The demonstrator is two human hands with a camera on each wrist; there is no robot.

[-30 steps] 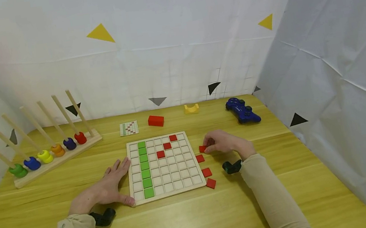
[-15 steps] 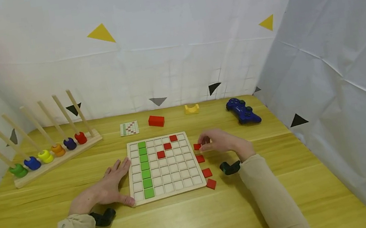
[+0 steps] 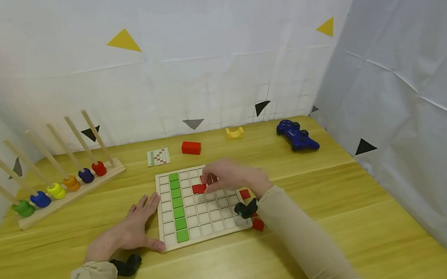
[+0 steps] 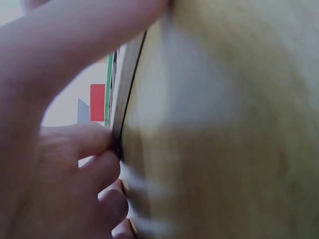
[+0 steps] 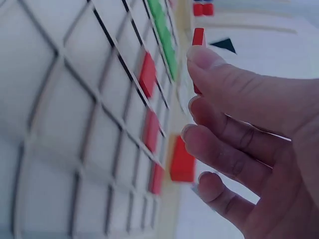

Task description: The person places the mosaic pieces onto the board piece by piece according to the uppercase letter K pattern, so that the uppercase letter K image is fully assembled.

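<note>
My right hand (image 3: 229, 176) pinches a small red square tile (image 5: 198, 36) between thumb and fingers, above a wooden grid board (image 3: 193, 221). In the right wrist view, the tile stands apart from the grid surface. A column of green tiles (image 3: 177, 202) fills one line of cells, and red tiles (image 5: 147, 74) sit in a diagonal of cells, partly hidden in the head view by the hand. My left hand (image 3: 134, 227) lies with fingers spread along the board's left edge; thumb and fingertips touch it, as the left wrist view shows.
Loose red tiles (image 3: 244, 194) lie beside the board's right edge, partly covered by the right arm. Behind stand a pattern card (image 3: 158, 157), a red block (image 3: 191, 147), a yellow arch (image 3: 234, 133) and a blue game controller (image 3: 296, 135). A pegged bead stand (image 3: 71, 193) is at left.
My right hand picked up a red tile from the right of the board and moved it left, over the grid near the diagonal of red tiles. The left hand stayed put.
</note>
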